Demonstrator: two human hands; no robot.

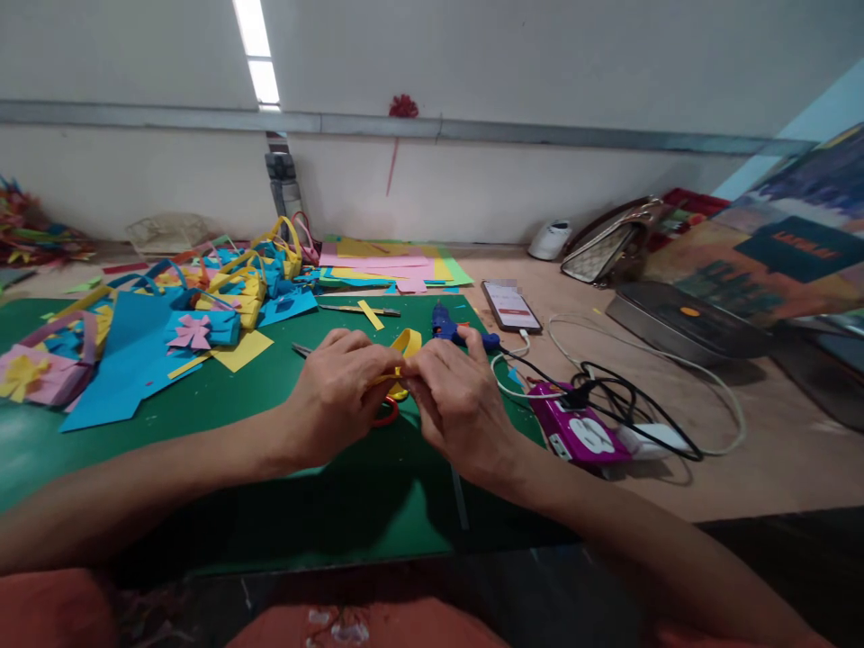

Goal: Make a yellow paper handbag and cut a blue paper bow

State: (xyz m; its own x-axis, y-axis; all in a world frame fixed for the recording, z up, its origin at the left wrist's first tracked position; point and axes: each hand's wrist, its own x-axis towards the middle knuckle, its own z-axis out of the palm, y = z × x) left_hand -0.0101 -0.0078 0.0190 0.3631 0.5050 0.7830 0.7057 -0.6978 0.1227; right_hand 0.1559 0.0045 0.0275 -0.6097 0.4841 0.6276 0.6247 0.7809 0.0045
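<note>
Both hands meet over the green mat (297,504), pinching one looped yellow paper strip (409,342). My left hand (337,387) is closed on the strip's left side. My right hand (459,396) is closed on it from the right, and the fingertips of the two hands nearly touch. Fingers hide part of the strip. Below it shows a red scissors handle (387,413), with the blades partly behind my left hand. Just beyond my right hand lies a blue glue gun (442,322).
Small paper baskets (202,328) in blue, yellow and pink crowd the left, beside a blue paper sheet (128,360). Stacked coloured paper (391,261) lies at the back. On the right are a phone (511,307), a purple power strip (573,427) and tangled cables (625,405).
</note>
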